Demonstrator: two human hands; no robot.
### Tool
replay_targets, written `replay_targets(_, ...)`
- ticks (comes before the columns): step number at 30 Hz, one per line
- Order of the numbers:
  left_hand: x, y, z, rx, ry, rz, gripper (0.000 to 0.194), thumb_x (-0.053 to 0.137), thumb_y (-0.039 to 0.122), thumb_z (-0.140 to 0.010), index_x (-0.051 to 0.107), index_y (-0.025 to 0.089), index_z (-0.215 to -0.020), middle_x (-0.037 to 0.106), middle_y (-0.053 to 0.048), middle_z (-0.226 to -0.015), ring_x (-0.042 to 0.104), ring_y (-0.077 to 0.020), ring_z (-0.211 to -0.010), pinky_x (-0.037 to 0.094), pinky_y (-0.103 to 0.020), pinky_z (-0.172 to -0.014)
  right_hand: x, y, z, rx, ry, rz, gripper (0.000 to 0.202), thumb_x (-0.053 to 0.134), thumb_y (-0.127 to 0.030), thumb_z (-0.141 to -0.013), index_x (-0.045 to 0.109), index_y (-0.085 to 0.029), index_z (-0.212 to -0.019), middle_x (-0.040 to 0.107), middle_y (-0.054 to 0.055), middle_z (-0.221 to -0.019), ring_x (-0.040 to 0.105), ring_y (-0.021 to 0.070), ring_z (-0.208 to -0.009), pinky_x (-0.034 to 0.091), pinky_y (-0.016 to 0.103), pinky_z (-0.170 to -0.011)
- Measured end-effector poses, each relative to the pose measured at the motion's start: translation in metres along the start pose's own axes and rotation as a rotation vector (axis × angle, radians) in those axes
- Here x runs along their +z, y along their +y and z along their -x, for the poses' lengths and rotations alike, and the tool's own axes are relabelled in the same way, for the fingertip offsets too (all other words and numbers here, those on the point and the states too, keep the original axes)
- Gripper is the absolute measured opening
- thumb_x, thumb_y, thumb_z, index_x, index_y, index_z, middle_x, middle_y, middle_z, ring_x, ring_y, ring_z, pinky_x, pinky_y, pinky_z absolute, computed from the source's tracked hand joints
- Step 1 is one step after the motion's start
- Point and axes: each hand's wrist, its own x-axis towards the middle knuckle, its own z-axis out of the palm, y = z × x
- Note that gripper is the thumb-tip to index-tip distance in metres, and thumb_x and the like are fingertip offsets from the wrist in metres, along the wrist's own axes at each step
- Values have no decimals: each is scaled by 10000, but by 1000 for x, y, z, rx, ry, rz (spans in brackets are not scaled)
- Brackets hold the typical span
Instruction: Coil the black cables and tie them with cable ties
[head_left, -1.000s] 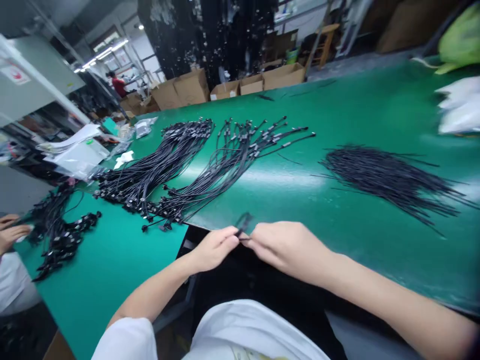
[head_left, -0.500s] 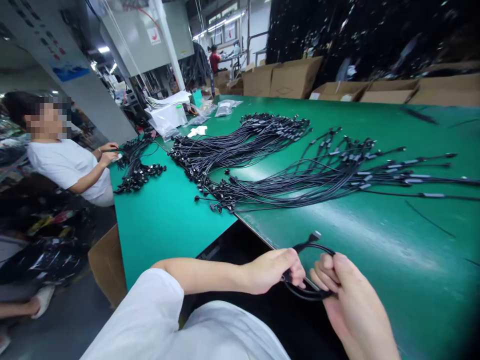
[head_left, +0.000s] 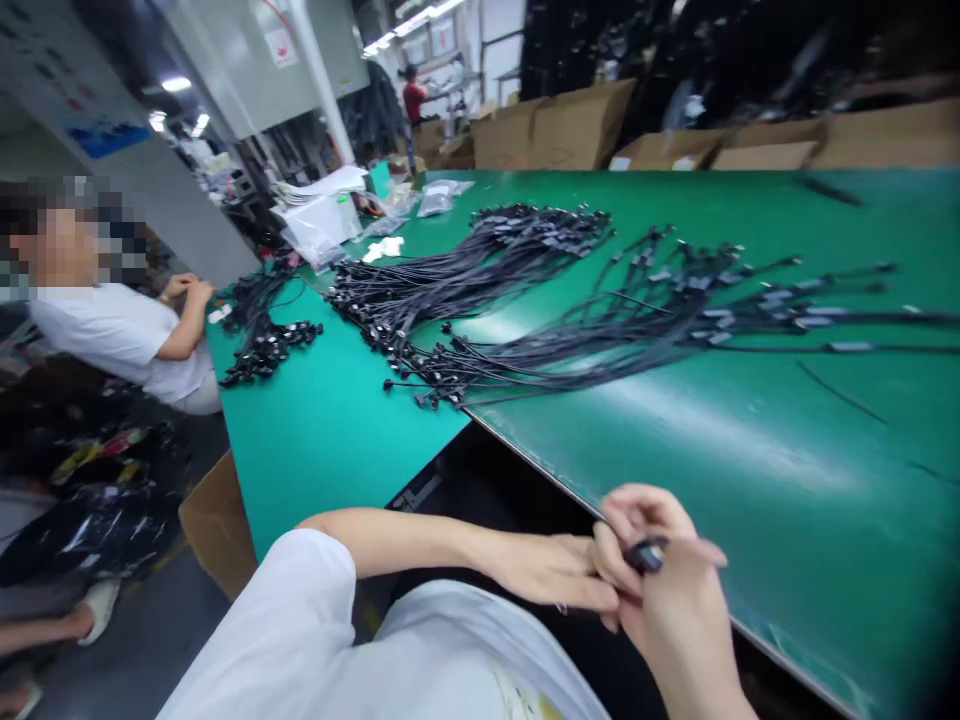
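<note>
My two hands meet over the near table edge, low and right of centre. In my right hand, the fingers curl around a black cable; only a short dark part with a pale tip shows, and the rest is hidden. My left hand reaches across from the left. Its thumb side is stretched out, while its other fingers bend in against the cable beside the right fingers. Motion blurs the fingertips. Beyond my hands, a bundle of black cables with grey tags lies spread on the green table.
Another cable bundle lies farther back. At the left, a co-worker sits by a smaller cable pile. Plastic bags and a white box stand at the far end. Cardboard boxes line the far edge.
The cable loop that showed between my hands is now mostly hidden. My hands have come together, the right one turning and moving left. The view has shifted slightly.
</note>
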Motion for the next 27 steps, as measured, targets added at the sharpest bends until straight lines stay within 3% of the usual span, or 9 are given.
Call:
replay_targets(3, 11, 9, 0, -146, -6, 392, 472, 514, 591, -868, 578, 143, -735, 518, -11, -638, 534, -138, -625, 492, -341, -770, 1, -13, -4, 33, 12, -112, 499, 533, -708, -809, 515, -210, -839, 338, -80, -647, 209, -1, -360, 158, 149, -329)
replay_targets(6, 15, 18, 2, -256, 57, 700, 458, 504, 600, -870, 554, 148, -815, 379, 65, -556, 362, -78, -468, 453, -285, -601, -10, -16, -13, 15, 32, -162, 494, 576, -690, -794, 498, -206, -853, 380, -72, -684, 307, 9, -397, 246, 155, -360)
replay_targets(10, 9, 22, -2, -321, 91, 795, 355, 565, 471, -875, 602, 118, -880, 375, 44, -613, 385, -82, -533, 413, -252, -591, -37, -12, -16, -4, -42, 1, 407, 475, -626, -895, 458, -227, -972, 456, -60, -657, 514, 90, -512, 431, 216, -483)
replay_targets(13, 3, 18, -6, -303, 102, 722, 319, 639, 437, -829, 593, 124, -871, 372, 43, -645, 394, -86, -573, 400, -245, -592, -57, -16, -11, -207, -65, 403, 420, 485, -585, -910, 462, -218, -1114, 592, 22, -822, 627, 169, -759, 523, 345, -721)
replay_targets(15, -3, 16, -8, -238, 154, 550, 333, 610, 471, -845, 561, 142, -827, 372, 50, -638, 388, -88, -566, 384, -240, -574, -68, -20, -7, -410, -147, 792, 497, 555, -588, -869, 490, -213, -1189, 612, 91, -1043, 600, 232, -1010, 468, 444, -920)
replay_targets(17, -9, 15, -8, -198, 166, 255, 356, 494, 494, -907, 546, 154, -816, 400, 47, -626, 410, -98, -559, 385, -247, -573, -76, -21, -2, -538, -336, 1138, 406, 520, -503, -919, 530, -210, -1200, 602, 102, -1128, 541, 253, -1124, 374, 494, -1025)
replay_targets(20, -15, 18, -4, -191, 64, -308, 344, 339, 405, -979, 556, 165, -861, 492, 22, -658, 474, -120, -588, 401, -260, -611, -81, -15, 5, -516, -591, 1441, 307, 299, -230, -1002, 597, -163, -1028, 625, 90, -908, 581, 203, -897, 427, 425, -913)
replay_targets(23, -16, 19, -1, -91, -63, -863, 278, 340, 309, -987, 557, 171, -879, 593, -32, -777, 548, -166, -702, 406, -280, -646, -82, -13, 10, -281, -711, 1486, 306, 335, -274, -995, 573, -146, -850, 565, 58, -725, 500, 157, -633, 417, 299, -637)
replay_targets(27, -21, 17, -1, 140, -228, -1309, 309, 311, 315, -1003, 562, 156, -918, 629, -72, -816, 568, -211, -737, 406, -306, -611, -78, -25, 7, 348, -844, 956, 308, 501, -465, -922, 490, -178, -810, 446, -43, -632, 386, 84, -523, 314, 200, -495)
